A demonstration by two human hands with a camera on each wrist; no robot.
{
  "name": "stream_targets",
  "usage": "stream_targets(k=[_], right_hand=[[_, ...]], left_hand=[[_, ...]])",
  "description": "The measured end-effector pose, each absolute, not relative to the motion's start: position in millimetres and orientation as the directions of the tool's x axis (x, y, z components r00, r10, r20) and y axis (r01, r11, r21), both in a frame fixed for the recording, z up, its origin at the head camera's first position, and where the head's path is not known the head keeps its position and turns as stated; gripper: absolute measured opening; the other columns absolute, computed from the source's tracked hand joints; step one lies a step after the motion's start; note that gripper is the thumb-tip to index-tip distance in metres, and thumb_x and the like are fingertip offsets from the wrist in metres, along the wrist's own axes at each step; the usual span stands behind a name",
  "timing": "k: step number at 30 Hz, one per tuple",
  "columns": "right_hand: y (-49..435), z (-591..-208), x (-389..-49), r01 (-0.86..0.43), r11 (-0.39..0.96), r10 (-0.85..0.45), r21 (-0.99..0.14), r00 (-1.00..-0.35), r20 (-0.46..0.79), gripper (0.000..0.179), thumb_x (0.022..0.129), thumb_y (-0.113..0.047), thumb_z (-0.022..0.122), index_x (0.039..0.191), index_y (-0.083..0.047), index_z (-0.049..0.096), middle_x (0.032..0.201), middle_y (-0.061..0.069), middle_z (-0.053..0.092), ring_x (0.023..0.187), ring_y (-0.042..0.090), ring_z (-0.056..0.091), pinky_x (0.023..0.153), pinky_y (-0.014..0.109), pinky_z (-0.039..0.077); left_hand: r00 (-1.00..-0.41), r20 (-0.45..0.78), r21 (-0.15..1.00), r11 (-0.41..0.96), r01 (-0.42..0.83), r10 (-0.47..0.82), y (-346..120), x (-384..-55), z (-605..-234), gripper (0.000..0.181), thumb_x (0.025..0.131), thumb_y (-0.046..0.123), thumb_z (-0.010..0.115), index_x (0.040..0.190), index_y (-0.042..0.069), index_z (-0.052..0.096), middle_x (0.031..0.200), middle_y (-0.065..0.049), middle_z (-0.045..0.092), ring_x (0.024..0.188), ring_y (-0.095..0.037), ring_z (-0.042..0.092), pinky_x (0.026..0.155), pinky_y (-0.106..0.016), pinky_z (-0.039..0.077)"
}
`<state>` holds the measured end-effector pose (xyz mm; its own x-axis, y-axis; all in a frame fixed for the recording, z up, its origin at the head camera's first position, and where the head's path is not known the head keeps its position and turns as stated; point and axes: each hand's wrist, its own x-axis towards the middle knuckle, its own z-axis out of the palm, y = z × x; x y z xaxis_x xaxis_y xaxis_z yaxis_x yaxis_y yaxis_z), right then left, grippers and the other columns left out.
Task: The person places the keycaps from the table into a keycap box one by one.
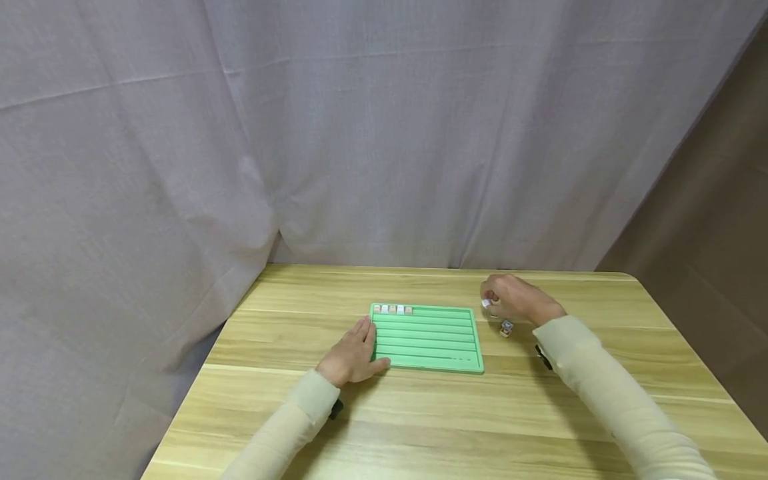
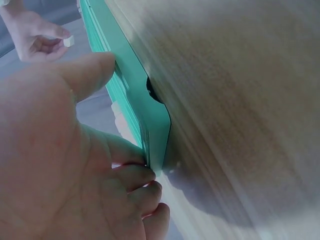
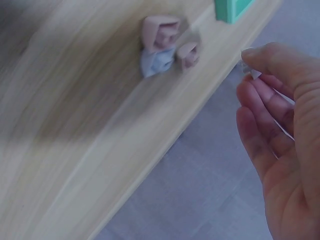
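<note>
A green ridged tray (image 1: 427,339) lies on the table. Several white and pink keycaps (image 1: 393,309) sit side by side in its top row, at the left end. My left hand (image 1: 353,353) rests at the tray's near left corner, fingers stretched along the left side and thumb on the front edge. Beyond the tray's right side, my right hand (image 1: 509,297) pinches a white keycap (image 3: 250,69) between thumb and fingers, above the table. Near that hand lie loose keycaps (image 1: 507,328); the right wrist view shows pink ones (image 3: 159,32) and a bluish-white one (image 3: 157,62) with their hollow undersides visible.
The wooden table (image 1: 288,427) carries everything. A grey curtain (image 1: 372,147) hangs behind its back edge, and a brown one (image 1: 714,220) stands on the right.
</note>
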<state>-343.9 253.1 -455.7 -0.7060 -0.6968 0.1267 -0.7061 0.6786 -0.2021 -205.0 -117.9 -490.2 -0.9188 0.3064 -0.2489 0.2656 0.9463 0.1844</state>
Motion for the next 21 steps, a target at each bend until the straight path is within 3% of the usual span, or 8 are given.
stream_targets(k=[8,21], right_hand=[[232,-452,-342,-0.735,0.639,-0.728,-0.228,-0.673,0.129,0.01,0.083,-0.001,0.074,0.083,-0.01,0.071,0.08,-0.001,0.063,0.075,0.014,0.055,0.065,0.025,0.047],[193,-453,-338,-0.734,0.613,-0.742,-0.291,-0.662,0.108,0.006,0.091,-0.002,0.074,0.094,-0.006,0.074,0.093,0.003,0.073,0.086,0.016,0.065,0.075,0.03,0.059]], left_hand=[[-0.917,-0.248,0.173,0.945,0.276,0.313,-118,-205,-491,0.091,0.108,0.058,0.049,0.166,-0.005,0.021,0.177,-0.022,0.014,0.166,-0.033,0.015,0.136,-0.046,0.022],[-0.913,-0.225,0.187,0.935,0.301,0.339,-121,-203,-489,0.09,0.108,0.056,0.05,0.165,-0.007,0.022,0.176,-0.024,0.016,0.166,-0.035,0.016,0.136,-0.047,0.022]])
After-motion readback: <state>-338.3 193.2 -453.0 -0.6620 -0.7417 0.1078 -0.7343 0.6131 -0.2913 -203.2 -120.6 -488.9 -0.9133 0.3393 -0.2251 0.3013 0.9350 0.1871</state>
